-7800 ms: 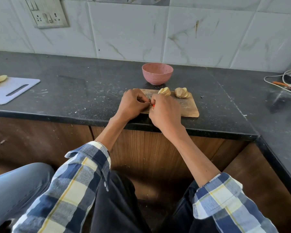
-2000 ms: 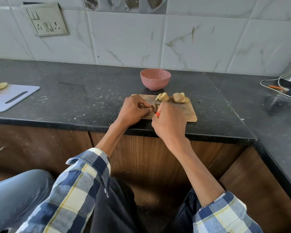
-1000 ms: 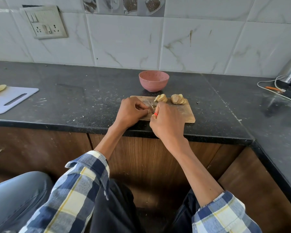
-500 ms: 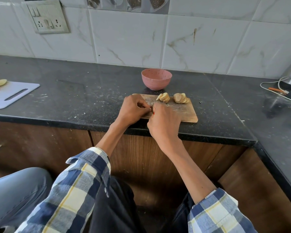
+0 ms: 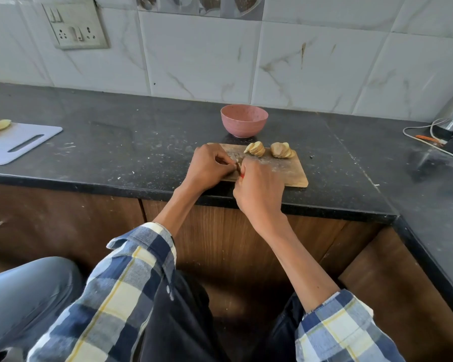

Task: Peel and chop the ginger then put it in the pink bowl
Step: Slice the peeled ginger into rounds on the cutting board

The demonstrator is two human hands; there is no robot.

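Head view: left hand (image 5: 208, 167) curled, pinching small ginger piece (image 5: 238, 166) on wooden board (image 5: 289, 171) at desk (image 5: 131, 142) front edge. Right hand (image 5: 259, 190) fisted round knife, only red handle tip (image 5: 242, 175) showing. Two ginger chunks (image 5: 255, 148) on board's far side; pink bowl (image 5: 244, 120) just behind board.

No readable text, label, brand or number anywhere.
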